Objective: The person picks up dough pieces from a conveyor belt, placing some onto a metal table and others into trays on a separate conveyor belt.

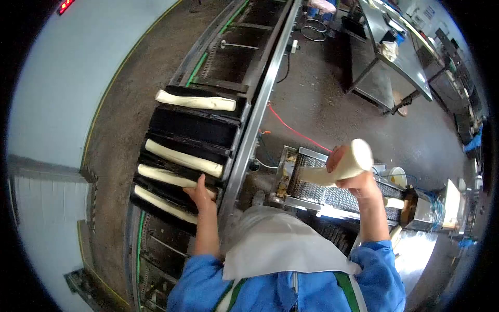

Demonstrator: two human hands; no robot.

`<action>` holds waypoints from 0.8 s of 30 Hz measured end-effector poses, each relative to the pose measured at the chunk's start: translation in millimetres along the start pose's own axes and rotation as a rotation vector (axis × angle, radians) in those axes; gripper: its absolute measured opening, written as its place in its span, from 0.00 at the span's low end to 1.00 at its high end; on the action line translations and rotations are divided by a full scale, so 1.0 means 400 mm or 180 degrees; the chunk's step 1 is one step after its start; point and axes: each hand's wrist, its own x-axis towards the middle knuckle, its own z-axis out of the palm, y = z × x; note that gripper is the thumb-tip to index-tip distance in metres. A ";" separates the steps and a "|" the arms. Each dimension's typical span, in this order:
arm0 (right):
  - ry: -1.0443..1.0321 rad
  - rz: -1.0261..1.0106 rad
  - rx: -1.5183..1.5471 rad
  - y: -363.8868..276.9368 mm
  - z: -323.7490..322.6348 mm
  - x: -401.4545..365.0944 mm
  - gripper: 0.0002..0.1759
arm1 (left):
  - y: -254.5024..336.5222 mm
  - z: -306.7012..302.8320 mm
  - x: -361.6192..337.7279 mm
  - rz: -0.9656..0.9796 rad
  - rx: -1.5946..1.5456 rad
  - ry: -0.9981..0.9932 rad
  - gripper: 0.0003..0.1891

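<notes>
My right hand (352,179) is wrapped round a long pale dough roll (360,155) over the mesh conveyor at my right. The roll's near end points up toward me, and its other end reaches down over the mesh. My left hand (200,195) lies on the right end of another dough roll (165,174) in a black tin, thumb and forefinger apart. Above it in the same set of tins is one more roll (184,157), and below it another (161,204). The top tin also holds a dough roll (196,101).
The black tins (192,126) sit on a chain conveyor with a metal rail (265,78). At my right, the mesh conveyor (332,195) runs from a steel machine (421,208), with another dough piece (393,203) near it. A steel table (374,65) stands beyond; a red hose (296,130) crosses the floor.
</notes>
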 end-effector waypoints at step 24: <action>0.0657 0.2658 -0.5136 0.443 -0.370 -0.380 0.36 | 0.092 0.067 0.026 0.1682 0.0569 -0.0245 0.41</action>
